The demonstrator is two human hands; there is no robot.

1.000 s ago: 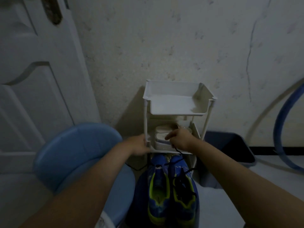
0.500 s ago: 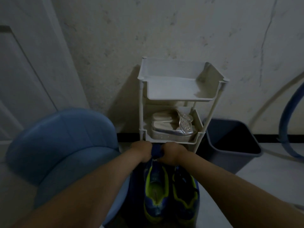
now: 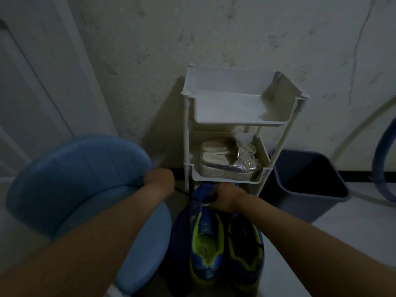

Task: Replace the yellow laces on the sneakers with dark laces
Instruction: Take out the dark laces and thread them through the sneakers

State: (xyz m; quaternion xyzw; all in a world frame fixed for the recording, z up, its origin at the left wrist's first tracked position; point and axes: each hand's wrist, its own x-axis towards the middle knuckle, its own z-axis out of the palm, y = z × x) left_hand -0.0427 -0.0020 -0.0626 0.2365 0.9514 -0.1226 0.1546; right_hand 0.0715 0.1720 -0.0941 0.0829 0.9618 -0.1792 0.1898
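Note:
Two blue sneakers with neon-yellow trim stand side by side on the floor, toes toward the wall. My right hand (image 3: 225,199) grips the front of the left sneaker (image 3: 205,243) near its toe. The right sneaker (image 3: 246,251) is darker, and its lacing is too dim to make out. My left hand (image 3: 159,181) is a fist held off to the left of the shoes. A thin dark lace (image 3: 181,191) stretches from it toward the left sneaker's toe. The fingers of both hands are hidden behind the backs of the hands.
A white tiered rack (image 3: 188,133) stands against the wall just beyond the shoes, with silver sandals (image 3: 229,165) on its middle shelf. A blue chair (image 3: 75,174) is close on the left, a dark bin (image 3: 308,189) on the right, and a white door (image 3: 32,82) is far left.
My left hand has moved left, away from the sneaker's toe, drawing the dark lace out taut. My right hand stays at the front of the left sneaker.

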